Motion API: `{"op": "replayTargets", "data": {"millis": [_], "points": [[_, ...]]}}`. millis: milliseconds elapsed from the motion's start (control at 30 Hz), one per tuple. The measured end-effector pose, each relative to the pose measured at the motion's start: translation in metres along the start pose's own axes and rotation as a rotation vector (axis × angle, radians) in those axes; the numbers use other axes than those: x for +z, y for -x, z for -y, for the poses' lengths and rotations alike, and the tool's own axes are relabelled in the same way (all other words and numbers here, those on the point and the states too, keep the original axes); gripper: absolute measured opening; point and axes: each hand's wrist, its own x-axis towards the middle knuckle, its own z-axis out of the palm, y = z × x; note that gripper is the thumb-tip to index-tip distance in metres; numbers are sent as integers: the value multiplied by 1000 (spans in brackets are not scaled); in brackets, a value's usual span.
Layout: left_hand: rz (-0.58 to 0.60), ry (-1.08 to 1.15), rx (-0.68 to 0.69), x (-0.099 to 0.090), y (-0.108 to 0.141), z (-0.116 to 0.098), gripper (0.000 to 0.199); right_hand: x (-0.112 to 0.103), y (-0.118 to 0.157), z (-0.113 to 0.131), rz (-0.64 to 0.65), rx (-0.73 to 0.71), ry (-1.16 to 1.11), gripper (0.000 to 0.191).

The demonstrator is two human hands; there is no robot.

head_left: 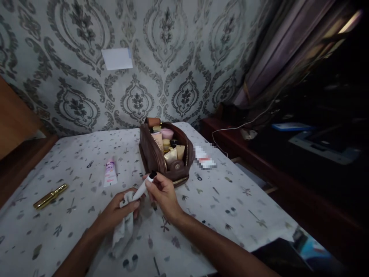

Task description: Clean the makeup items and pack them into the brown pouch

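A white tube with a black end [142,187] is held between my two hands, just in front of the brown bag. My left hand [124,207] is closed around a pale cloth [124,230] and the tube's lower part. The fingers of my right hand [163,194] pinch the tube near its black end. The open brown bag [150,152] holds several cosmetics, among them a pink round container [167,134] and a gold-toned tube [171,157].
A pink and white tube [110,172] and a gold tube [50,196] lie on the patterned cloth to the left. Right of the bag is a blurred white packet [205,157]. A dark red cabinet edge [221,134] borders the right side.
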Motion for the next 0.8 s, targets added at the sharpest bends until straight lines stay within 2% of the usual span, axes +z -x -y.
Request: {"op": "replayTargets", "data": {"millis": [67,233,433,600,800], "points": [[4,9,4,1,-2,1,53,0,0,3,7,-6,-5,42],[94,42,16,5,-2,4,46,1,1,7,58,31,-43,45],[47,-10,-39,6,-1,6,52,2,3,6,186,113,-25,45],[12,1,-50,8,-3,7,52,2,3,0,185,128,-33,48],[64,22,-38,6,-2,13,43,0,4,8,192,68,28,49]]}}
